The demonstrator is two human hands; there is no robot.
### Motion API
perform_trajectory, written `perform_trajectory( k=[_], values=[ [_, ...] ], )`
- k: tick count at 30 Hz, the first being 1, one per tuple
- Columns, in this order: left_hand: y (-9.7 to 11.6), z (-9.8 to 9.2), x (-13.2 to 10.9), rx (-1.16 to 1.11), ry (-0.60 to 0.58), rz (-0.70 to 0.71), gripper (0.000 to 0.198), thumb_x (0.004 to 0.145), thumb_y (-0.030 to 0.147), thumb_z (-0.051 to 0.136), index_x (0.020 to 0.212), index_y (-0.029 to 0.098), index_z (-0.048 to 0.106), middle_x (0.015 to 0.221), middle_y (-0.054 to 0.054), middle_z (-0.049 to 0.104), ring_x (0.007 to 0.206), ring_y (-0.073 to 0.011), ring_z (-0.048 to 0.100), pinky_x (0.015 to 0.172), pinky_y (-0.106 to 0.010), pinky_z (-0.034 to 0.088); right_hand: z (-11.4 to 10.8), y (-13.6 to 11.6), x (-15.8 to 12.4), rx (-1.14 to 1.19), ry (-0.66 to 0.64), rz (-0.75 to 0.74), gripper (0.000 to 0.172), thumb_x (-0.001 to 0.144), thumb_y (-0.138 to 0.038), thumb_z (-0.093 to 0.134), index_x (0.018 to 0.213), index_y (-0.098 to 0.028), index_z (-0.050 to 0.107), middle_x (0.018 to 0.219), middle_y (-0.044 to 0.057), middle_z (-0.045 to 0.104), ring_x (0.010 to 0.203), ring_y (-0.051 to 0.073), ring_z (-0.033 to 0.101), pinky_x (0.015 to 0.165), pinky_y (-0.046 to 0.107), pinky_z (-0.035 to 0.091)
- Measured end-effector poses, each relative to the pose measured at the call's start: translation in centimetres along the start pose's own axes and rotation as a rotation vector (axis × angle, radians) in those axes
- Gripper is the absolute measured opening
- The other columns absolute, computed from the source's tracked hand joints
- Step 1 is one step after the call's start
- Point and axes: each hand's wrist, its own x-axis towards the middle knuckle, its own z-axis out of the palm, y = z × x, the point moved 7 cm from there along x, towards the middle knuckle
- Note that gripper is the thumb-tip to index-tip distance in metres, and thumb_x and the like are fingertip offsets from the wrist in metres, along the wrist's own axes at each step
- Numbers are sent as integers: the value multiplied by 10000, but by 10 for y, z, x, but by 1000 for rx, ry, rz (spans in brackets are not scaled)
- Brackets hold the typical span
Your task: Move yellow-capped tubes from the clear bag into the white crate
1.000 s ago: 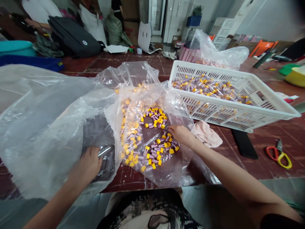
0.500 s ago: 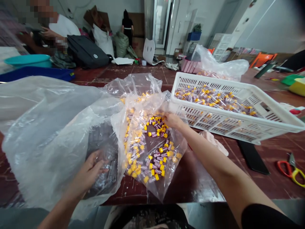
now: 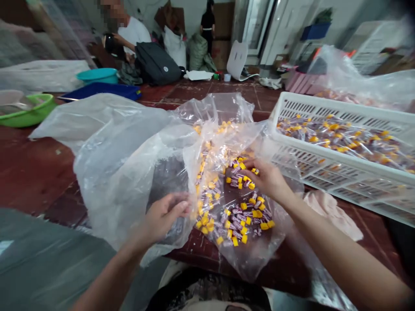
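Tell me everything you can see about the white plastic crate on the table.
The white plastic crate is shallow and rectangular, with slotted walls and a flat rim, and the right edge of the view cuts it off. It sits level on the dark red worktop, holding a loose layer of wrapped sweets with yellow ends. A clear plastic bag overlaps its left corner, and a pink cloth lies against its front wall.

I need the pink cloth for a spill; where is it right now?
In the head view, the pink cloth lies crumpled on the table at the right, just below the white plastic crate and beside the person's right forearm.
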Motion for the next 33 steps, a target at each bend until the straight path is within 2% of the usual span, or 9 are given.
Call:
perform_trajectory(
  k=[4,7,11,15,22,24,26,30,33],
  values=[
    [30,47,2,81,-200,80,318,882,428,694,1093,192,718,1007,-85,754,813,-211,710,732,-342,589,-9,-67,-14,182,16,-210,255,980,-406,636,1138,-213,691,1104,70,760,953,200,729,867,356,604],
    [37,68,10,-21,-244,100,296,883,433,704,1037,180,708,956,-79,745,793,-193,692,700,-317,566,-3,-91,-21,172,-70,-295,278,1018,-352,578,1240,-218,679,1128,57,764,996,201,728,903,372,599],
    [30,87,16,-317,-249,-1,373,822,449,787,1051,167,703,940,-70,744,820,-190,703,783,-338,574,11,-94,-35,150,-198,-269,523,1000,-377,573,1496,-230,489,1416,107,631,1258,255,639,1037,449,553],
    [20,107,13,-579,-249,-129,449,761,454,853,1058,155,696,970,-94,755,910,-236,730,809,-350,582,29,-87,-48,91,-129,-157,840,827,-553,750,1508,-188,421,1422,183,586,1286,334,601,994,506,572],
    [7,108,10,-532,-266,-157,440,755,441,869,1024,134,703,955,-99,754,911,-229,720,780,-307,559,43,-86,-50,178,-82,-194,697,839,-449,744,1427,-203,461,1314,152,627,1217,287,622,997,462,557],
    [4,99,11,-479,-223,-159,485,740,461,873,1057,141,695,964,-90,750,885,-216,714,776,-305,558,42,-76,-37,169,-189,-236,892,780,-517,812,1500,-184,404,1407,177,580,1277,297,589,1054,451,525],
    [4,87,13,-402,-161,-121,494,758,487,847,1082,151,684,997,-85,745,883,-205,704,808,-318,561,40,-42,-16,32,-284,-93,984,761,-576,825,1546,-187,376,1494,170,528,1330,288,559,1094,408,493],
    [5,76,19,-115,-114,33,440,876,516,706,1134,162,663,1084,-98,731,895,-213,702,833,-346,558,28,53,20,-351,-291,476,399,992,-411,596,1271,-134,668,1248,196,698,1179,314,668,1008,431,522],
    [0,80,26,118,-131,141,456,939,515,603,1247,179,618,1125,-104,734,923,-245,723,882,-396,557,33,81,30,-384,-277,562,234,970,-309,614,1067,-137,739,1135,189,736,1073,321,708,915,422,547]
  ],
)
